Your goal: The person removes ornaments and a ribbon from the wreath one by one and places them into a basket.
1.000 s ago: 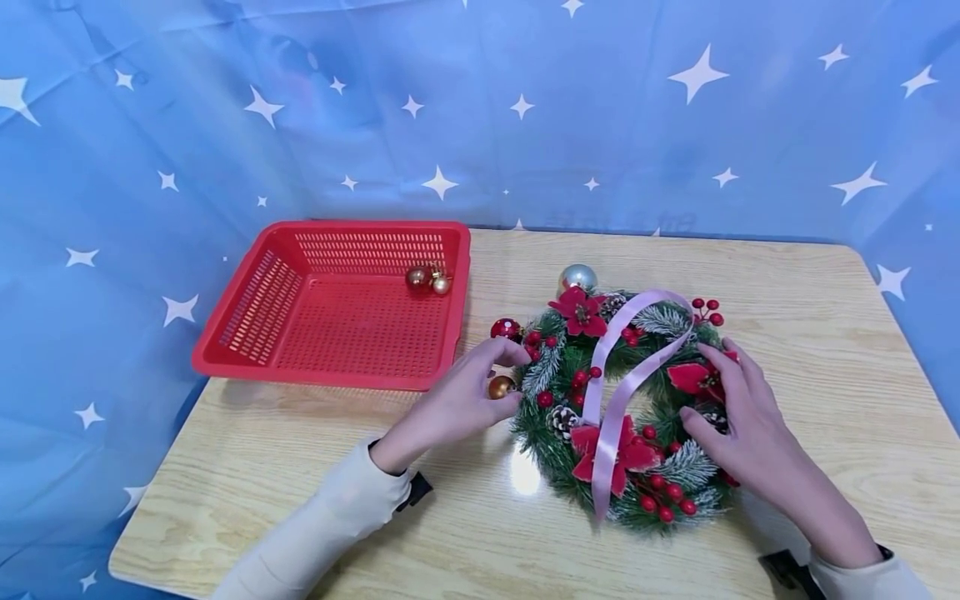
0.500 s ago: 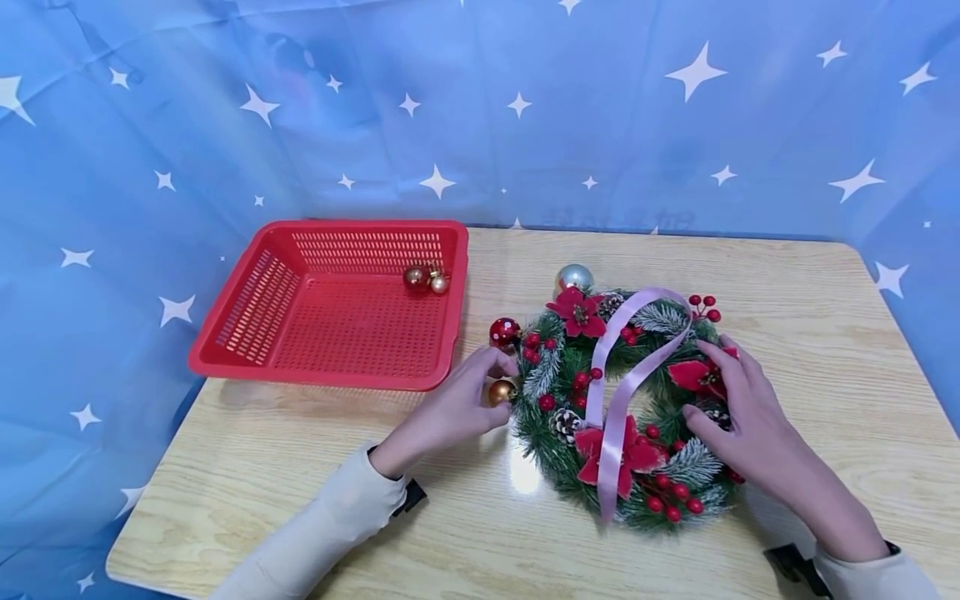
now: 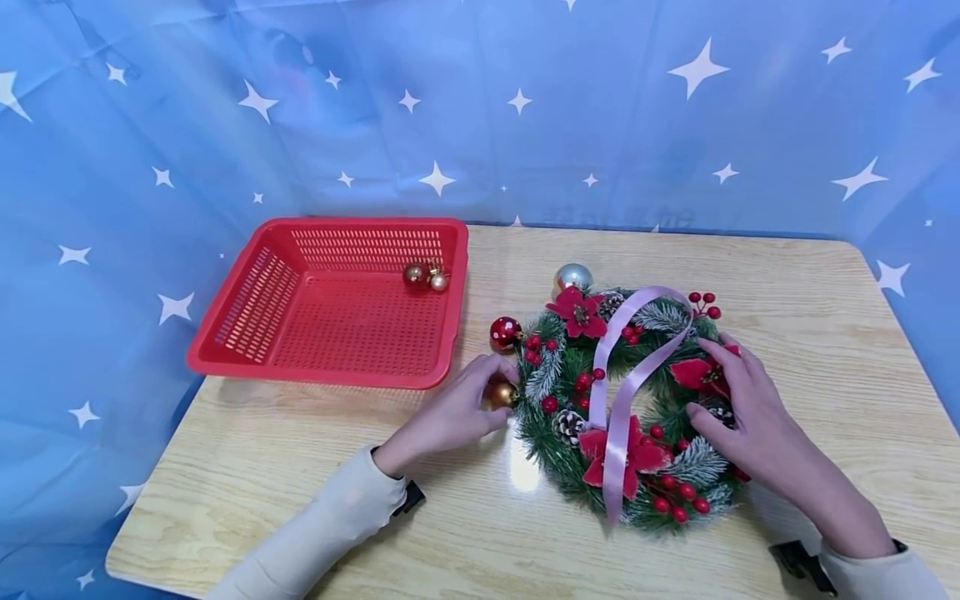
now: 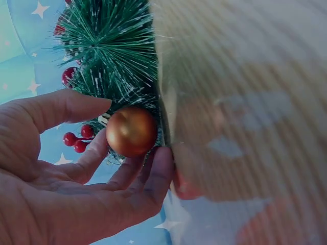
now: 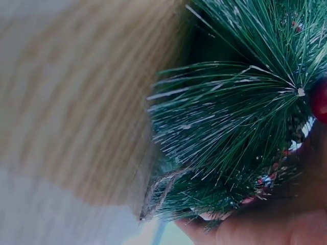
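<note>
My left hand (image 3: pixel 459 407) curls its fingers round a gold Christmas bauble (image 3: pixel 502 393) at the left edge of a green wreath (image 3: pixel 551 446). In the left wrist view the fingers lie along one side of the bauble (image 4: pixel 132 131), and the thumb tip is by its metal cap. My right hand (image 3: pixel 757 429) grips the wreath's right side, thumb toward the ring's middle and fingers over a red flower (image 3: pixel 697 375). A lilac ribbon (image 3: pixel 641 375) loops over the wreath. Pine needles (image 5: pixel 225 112) fill much of the right wrist view.
A red plastic basket (image 3: pixel 315 375) stands at the left back, with a brown bauble (image 3: pixel 416 275) and a small pale bauble (image 3: pixel 439 282) inside. Against the wreath's left and back lie a white-dotted red bauble (image 3: pixel 506 333) and a silver bauble (image 3: pixel 574 277). A starry blue cloth hangs behind.
My left hand's fingers have moved in round the gold bauble and now cover part of it. The right hand keeps its hold, and the wreath has shifted only slightly.
</note>
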`<state>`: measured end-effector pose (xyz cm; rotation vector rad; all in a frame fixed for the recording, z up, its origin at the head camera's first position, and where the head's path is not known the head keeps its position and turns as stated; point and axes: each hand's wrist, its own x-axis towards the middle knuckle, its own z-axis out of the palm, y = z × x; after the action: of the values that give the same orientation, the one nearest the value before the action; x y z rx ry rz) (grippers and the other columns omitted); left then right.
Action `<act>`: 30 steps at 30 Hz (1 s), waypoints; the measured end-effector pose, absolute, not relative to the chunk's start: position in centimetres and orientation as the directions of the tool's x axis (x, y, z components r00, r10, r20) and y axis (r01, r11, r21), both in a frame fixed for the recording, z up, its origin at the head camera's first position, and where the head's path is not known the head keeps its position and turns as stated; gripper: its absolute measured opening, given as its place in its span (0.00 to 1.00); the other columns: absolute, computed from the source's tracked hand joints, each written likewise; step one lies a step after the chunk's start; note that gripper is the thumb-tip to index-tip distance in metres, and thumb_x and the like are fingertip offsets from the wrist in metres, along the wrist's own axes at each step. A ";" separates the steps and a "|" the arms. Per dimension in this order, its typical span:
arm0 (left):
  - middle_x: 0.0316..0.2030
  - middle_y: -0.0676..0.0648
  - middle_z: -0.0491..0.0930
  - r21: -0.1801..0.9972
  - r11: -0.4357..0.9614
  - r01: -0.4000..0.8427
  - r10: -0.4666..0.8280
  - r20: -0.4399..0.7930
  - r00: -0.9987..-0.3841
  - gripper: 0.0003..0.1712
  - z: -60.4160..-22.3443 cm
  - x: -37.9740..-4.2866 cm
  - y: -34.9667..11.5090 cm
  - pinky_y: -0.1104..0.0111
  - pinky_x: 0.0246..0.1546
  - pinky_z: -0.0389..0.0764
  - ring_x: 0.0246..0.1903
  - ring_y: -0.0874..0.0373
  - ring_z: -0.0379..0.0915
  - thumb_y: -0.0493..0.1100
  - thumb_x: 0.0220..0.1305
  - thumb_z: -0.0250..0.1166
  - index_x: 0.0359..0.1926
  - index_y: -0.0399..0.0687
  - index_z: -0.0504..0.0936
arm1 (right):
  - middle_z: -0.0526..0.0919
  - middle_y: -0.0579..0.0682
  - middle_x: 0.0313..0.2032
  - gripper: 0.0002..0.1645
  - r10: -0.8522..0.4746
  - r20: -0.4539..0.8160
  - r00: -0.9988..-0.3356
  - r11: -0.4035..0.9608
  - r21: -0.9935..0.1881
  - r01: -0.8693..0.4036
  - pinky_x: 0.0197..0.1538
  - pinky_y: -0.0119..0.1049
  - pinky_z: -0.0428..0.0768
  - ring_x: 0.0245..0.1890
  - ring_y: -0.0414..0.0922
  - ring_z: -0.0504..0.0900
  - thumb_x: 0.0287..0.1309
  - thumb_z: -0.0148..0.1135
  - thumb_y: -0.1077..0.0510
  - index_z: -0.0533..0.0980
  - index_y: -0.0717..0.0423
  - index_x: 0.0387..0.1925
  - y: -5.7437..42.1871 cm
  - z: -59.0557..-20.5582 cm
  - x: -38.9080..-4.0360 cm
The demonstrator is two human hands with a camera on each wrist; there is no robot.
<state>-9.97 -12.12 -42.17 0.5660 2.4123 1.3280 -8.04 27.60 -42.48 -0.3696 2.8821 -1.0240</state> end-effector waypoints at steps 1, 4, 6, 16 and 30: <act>0.55 0.47 0.77 0.854 0.486 0.186 0.491 -0.091 -0.866 0.23 -42.3 -10.0 -12.1 0.61 0.54 0.83 0.51 0.55 0.76 0.28 0.65 0.71 0.59 0.41 0.78 | 0.44 0.73 0.82 0.54 -0.246 0.022 -0.969 0.751 -0.627 -0.205 0.60 0.90 0.57 0.77 0.78 0.48 0.69 0.68 0.54 0.50 0.56 0.87 27.6 -42.5 -8.1; 0.54 0.47 0.77 0.855 0.484 0.188 0.492 -0.088 -0.866 0.22 -42.5 -10.1 -12.2 0.61 0.54 0.83 0.51 0.54 0.76 0.27 0.65 0.71 0.58 0.41 0.78 | 0.45 0.73 0.82 0.54 -0.251 0.019 -0.968 0.753 -0.624 -0.207 0.59 0.91 0.58 0.77 0.78 0.49 0.69 0.68 0.54 0.51 0.56 0.87 27.7 -42.5 -8.1; 0.54 0.47 0.77 0.857 0.483 0.181 0.493 -0.095 -0.865 0.21 -42.6 -10.1 -12.2 0.61 0.53 0.84 0.51 0.55 0.77 0.27 0.65 0.71 0.57 0.42 0.79 | 0.45 0.73 0.82 0.54 -0.254 0.020 -0.967 0.750 -0.627 -0.210 0.59 0.90 0.58 0.76 0.78 0.49 0.69 0.68 0.54 0.51 0.55 0.87 27.8 -42.5 -8.1; 0.51 0.49 0.78 0.866 0.471 0.167 0.512 -0.115 -0.851 0.20 -42.9 -10.3 -12.3 0.63 0.50 0.84 0.49 0.56 0.77 0.27 0.66 0.71 0.56 0.42 0.79 | 0.47 0.74 0.81 0.54 -0.261 0.040 -0.965 0.734 -0.640 -0.225 0.61 0.90 0.57 0.76 0.78 0.50 0.67 0.68 0.57 0.52 0.56 0.86 28.1 -42.6 -8.3; 0.50 0.49 0.81 0.912 0.374 0.167 0.521 -0.058 -0.852 0.18 -42.0 -9.4 -13.0 0.60 0.54 0.85 0.49 0.56 0.81 0.29 0.69 0.72 0.56 0.43 0.79 | 0.47 0.73 0.81 0.53 -0.279 0.047 -0.959 0.715 -0.657 -0.240 0.61 0.90 0.56 0.75 0.79 0.51 0.66 0.67 0.59 0.52 0.56 0.86 28.4 -42.6 -8.6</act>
<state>-9.38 -13.01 -42.01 0.6018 2.3027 1.4706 -8.60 28.37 -42.58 -0.4325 2.8574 -1.0818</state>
